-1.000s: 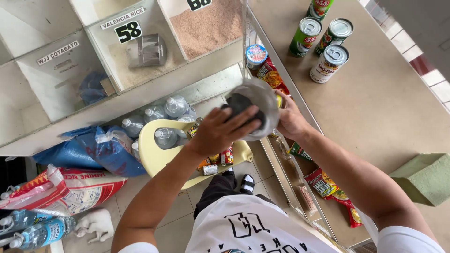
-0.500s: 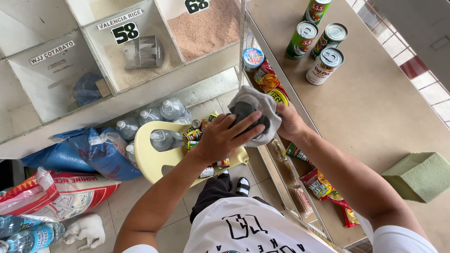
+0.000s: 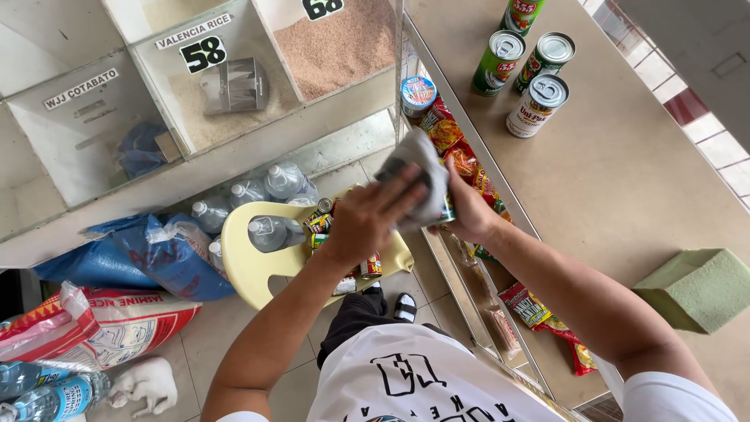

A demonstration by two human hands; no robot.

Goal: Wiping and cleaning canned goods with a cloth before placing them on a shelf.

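Your left hand presses a grey cloth round a can gripped steady by your right hand (four cans stand on the desk at one o'clock).

Four cans w/ green, red & white labels are standing upright on the counter, top right. White rectangular signs w/ black print are sitting on the rice bins' fronts, upper left. Red-yellow snack packets are lying behind the counter's glass. A printed white-red rice sack is lying on the floor, bottom left.
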